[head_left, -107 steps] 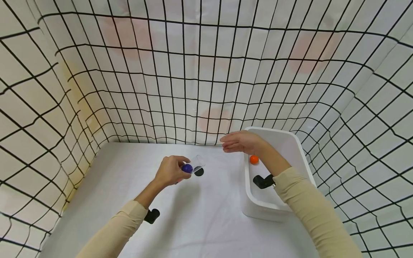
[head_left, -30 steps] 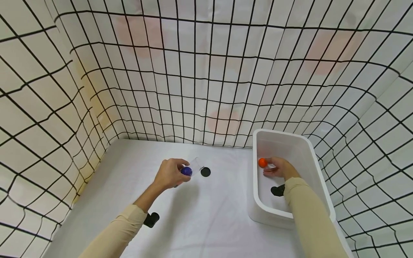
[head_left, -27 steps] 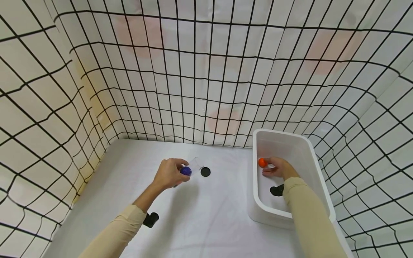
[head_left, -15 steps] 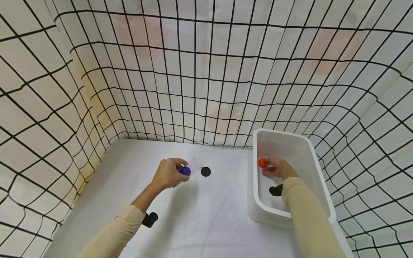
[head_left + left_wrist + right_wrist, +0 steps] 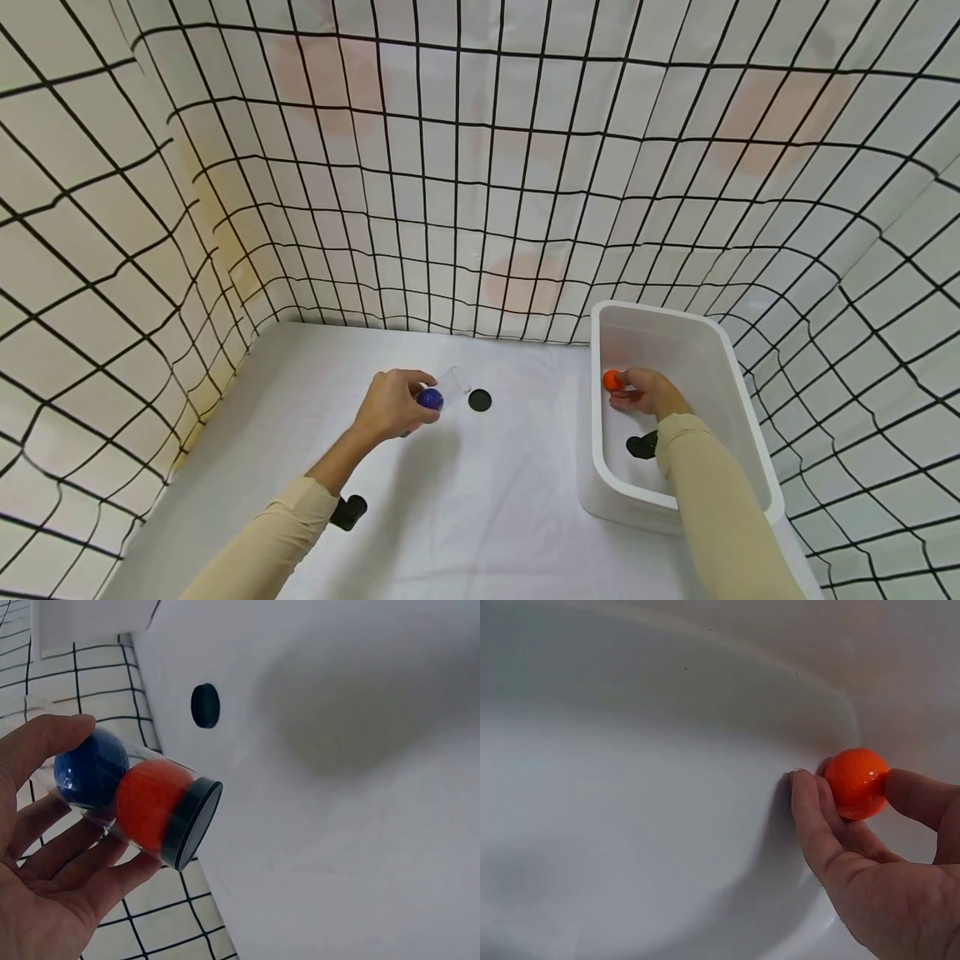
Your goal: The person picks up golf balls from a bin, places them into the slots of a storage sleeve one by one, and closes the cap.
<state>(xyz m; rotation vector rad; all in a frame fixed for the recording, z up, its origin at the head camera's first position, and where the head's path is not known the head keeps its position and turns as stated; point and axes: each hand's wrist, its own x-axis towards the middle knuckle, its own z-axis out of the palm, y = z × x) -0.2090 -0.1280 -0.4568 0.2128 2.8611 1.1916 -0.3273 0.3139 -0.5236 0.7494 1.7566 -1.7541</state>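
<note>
The R hand (image 5: pixel 643 392) is down in the white box (image 5: pixel 597 400), its thumb and fingers gripping an orange ball (image 5: pixel 855 784) by the corner. The clear tube (image 5: pixel 453 383) lies well apart, to the left of this hand; the L hand (image 5: pixel 392 406) is nearer and holds it w/ thumb and fingers. Its long axis runs obliquely: black cap (image 5: pixel 193 823) by the L fingers, clear end away from that hand, forward & right. Inside, the blue ball (image 5: pixel 430 399) sits btw. this end and the red-orange ball (image 5: pixel 152 802). Diff. vs. approx. 3.6 s ago: R hand was above the box edge w/o touching the ball; L grip looks same.
</note>
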